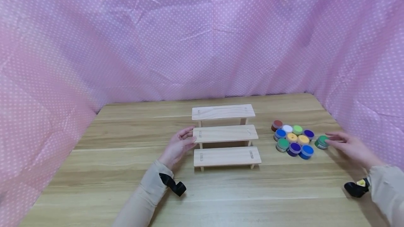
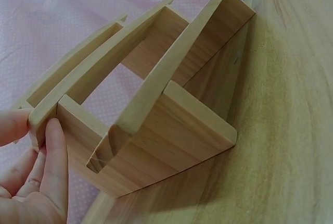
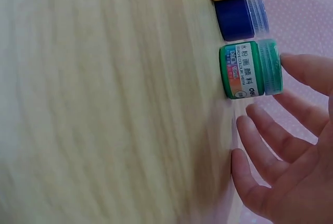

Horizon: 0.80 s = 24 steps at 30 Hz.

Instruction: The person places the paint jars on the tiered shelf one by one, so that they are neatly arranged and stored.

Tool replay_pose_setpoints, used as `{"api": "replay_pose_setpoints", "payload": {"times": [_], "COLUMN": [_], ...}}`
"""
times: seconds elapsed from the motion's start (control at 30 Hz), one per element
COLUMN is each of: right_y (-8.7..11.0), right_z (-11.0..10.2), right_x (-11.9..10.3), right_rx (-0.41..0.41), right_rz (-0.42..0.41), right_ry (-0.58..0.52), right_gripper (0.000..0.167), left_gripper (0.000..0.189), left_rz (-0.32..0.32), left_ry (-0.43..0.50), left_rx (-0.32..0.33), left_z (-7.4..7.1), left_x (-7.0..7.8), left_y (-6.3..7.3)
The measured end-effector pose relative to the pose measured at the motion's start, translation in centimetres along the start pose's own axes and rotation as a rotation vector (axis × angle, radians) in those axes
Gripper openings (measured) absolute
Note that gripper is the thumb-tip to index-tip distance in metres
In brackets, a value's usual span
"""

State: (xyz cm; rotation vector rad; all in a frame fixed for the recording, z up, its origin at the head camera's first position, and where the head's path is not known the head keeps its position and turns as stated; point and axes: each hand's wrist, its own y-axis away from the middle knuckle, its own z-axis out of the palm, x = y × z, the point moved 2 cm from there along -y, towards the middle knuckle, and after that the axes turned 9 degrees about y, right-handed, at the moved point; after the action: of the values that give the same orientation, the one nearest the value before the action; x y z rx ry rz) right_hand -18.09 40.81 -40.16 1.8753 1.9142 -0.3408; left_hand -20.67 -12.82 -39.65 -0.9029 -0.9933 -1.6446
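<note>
A three-step wooden rack (image 1: 225,133) of pale boards stands on the table. My left hand (image 1: 177,146) holds the left end of its middle board; in the left wrist view the thumb (image 2: 13,126) lies over the board and the fingers are beneath it. On the right, a green-lidded paint jar (image 3: 244,70) stands slightly apart from a group of paint jars. The fingertips of my right hand (image 1: 353,148) are at this jar's lid, thumb and forefinger near its edge, the other fingers loosely bent. Whether they press on the lid is hard to tell.
Several paint jars with blue (image 1: 307,151), yellow (image 1: 291,138), purple (image 1: 294,149), white (image 1: 287,129), green and brown (image 1: 277,125) lids cluster right of the rack. A wood-grain table (image 1: 126,157) lies beneath. Pink dotted cloth (image 1: 202,45) hangs behind and at the sides.
</note>
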Motion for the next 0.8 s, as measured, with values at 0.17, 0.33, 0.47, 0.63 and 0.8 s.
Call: {"api": "replay_pose_setpoints", "payload": {"times": [0.17, 0.33, 0.47, 0.63, 0.8], "right_y": [-0.01, -0.05, -0.10, -0.13, -0.14], "right_z": [0.15, 0.12, 0.26, 0.63, 0.70], "right_x": [-0.19, -0.20, -0.04, 0.20, 0.00], "right_rx": [-0.009, -0.009, -0.014, -0.025, -0.016], "right_rz": [0.017, 0.015, -0.016, -0.021, -0.005], "right_ry": [-0.014, 0.003, 0.010, -0.013, 0.001], "right_gripper": [0.062, 0.063, 0.060, 0.063, 0.064], "left_gripper": [0.055, 0.056, 0.056, 0.056, 0.056], "left_rz": [0.002, 0.005, -0.003, -0.006, 0.012], "left_ry": [-0.006, 0.000, 0.011, 0.029, 0.038], "left_rx": [0.001, -0.013, -0.018, -0.011, -0.014], "left_z": [-0.06, -0.01, -0.03, -0.03, -0.04], "left_x": [0.00, 0.02, -0.09, -0.28, -0.29], "left_y": [-0.04, -0.07, -0.05, -0.02, 0.13]}}
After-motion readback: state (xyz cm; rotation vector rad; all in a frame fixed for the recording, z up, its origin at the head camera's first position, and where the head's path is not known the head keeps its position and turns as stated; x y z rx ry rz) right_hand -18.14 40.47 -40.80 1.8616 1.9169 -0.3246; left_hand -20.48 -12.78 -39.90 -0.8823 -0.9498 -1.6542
